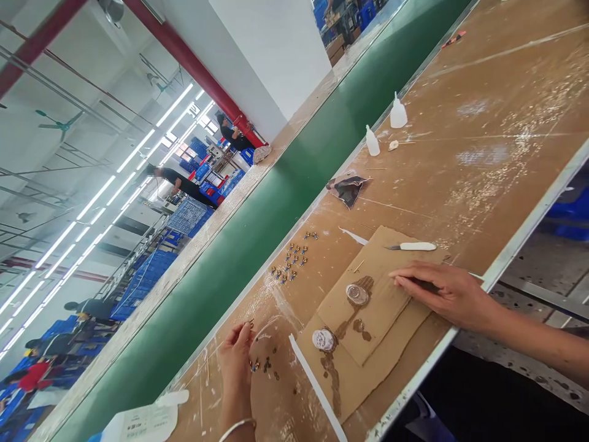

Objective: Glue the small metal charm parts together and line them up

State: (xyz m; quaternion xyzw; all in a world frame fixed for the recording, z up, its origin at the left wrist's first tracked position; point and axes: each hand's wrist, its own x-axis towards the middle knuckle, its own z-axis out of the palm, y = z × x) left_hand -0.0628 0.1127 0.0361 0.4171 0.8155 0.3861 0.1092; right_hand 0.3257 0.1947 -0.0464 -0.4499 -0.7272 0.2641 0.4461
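Note:
My left hand (235, 353) is pinched closed at the fingertips, with a tiny dark part (251, 322) showing at the tips. Just right of it, several small dark pieces (268, 364) are scattered on the brown tabletop. My right hand (444, 293) hovers at the edge of the stacked cardboard (381, 307), its thumb and fingers pressed together; what they hold, if anything, is too small to make out. Two small round dishes (358, 294) with whitish contents sit on the cardboard amid wet brown stains. A white-handled knife (416, 246) lies beyond my right hand.
Small gold-and-blue parts (289, 264) stand in rows near the far table edge. Two white squeeze bottles (398, 112) and a dark crumpled sheet (348, 188) are further off. A larger white bottle (142, 423) lies at lower left. A green belt (257, 245) runs alongside; people work beyond.

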